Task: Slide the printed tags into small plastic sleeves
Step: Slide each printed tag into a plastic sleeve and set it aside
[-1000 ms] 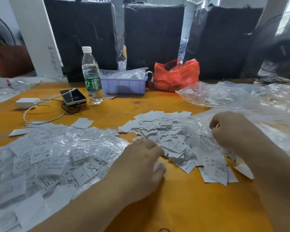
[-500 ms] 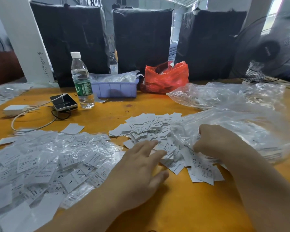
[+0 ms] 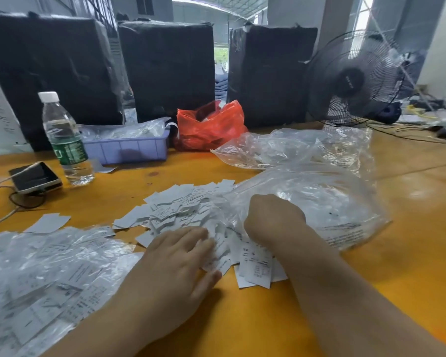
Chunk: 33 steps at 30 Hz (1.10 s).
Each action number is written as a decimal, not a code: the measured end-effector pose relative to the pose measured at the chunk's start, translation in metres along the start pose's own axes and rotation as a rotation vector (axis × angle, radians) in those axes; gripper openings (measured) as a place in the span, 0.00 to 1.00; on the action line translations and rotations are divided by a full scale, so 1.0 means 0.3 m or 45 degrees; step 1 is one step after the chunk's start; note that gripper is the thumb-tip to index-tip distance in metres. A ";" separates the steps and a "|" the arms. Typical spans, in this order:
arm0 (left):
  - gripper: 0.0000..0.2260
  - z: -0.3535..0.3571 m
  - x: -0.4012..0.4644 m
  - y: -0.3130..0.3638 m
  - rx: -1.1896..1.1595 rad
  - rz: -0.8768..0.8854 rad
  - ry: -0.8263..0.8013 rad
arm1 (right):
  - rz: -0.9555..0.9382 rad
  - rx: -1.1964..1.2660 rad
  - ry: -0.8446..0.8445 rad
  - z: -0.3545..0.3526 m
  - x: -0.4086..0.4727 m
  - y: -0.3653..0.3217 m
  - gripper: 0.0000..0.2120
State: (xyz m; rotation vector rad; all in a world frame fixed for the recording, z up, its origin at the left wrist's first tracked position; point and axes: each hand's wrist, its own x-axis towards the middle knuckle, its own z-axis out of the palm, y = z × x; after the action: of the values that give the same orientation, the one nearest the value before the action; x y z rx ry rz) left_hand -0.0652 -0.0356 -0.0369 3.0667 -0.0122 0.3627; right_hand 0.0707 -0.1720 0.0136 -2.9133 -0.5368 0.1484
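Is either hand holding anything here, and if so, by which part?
The left hand holds nothing; its straight fingers lie on the loose tags. The right hand is curled at the plastic bag's edge, but its fingertips are hidden, so a hold cannot be told.

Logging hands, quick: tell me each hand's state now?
Left hand: open, fingers flat on the tags.
Right hand: fingers curled at the clear bag; cannot tell what it holds.

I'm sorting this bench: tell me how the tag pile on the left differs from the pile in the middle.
The left pile is tags already in glossy clear sleeves; the middle pile is bare white paper. The left pile spreads wider and no hand touches it; the left hand rests on the middle pile, the right hand at its edge. Both lie on the orange table.
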 end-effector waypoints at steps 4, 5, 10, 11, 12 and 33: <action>0.26 -0.013 0.008 0.017 -0.022 0.000 0.152 | 0.019 0.040 0.101 -0.018 0.013 0.027 0.16; 0.21 -0.018 0.007 0.015 -0.017 0.015 0.230 | 0.029 0.038 0.129 -0.022 0.017 0.037 0.17; 0.13 -0.010 0.009 0.006 -0.121 -0.070 0.293 | 0.086 0.077 0.102 -0.019 0.035 0.071 0.08; 0.15 -0.005 0.011 0.006 -0.106 -0.092 0.270 | 0.097 0.086 0.094 -0.016 0.036 0.072 0.07; 0.17 -0.004 0.013 0.009 -0.102 -0.129 0.222 | 0.105 0.091 0.099 -0.013 0.037 0.072 0.07; 0.17 0.011 -0.008 -0.013 -0.195 -0.094 0.276 | -0.412 0.632 0.458 -0.034 -0.017 0.011 0.19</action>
State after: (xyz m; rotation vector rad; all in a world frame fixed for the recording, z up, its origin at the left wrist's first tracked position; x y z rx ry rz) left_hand -0.0666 -0.0318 -0.0409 2.8520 0.0781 0.6539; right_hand 0.0686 -0.1785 0.0232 -2.2660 -0.7660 -0.2466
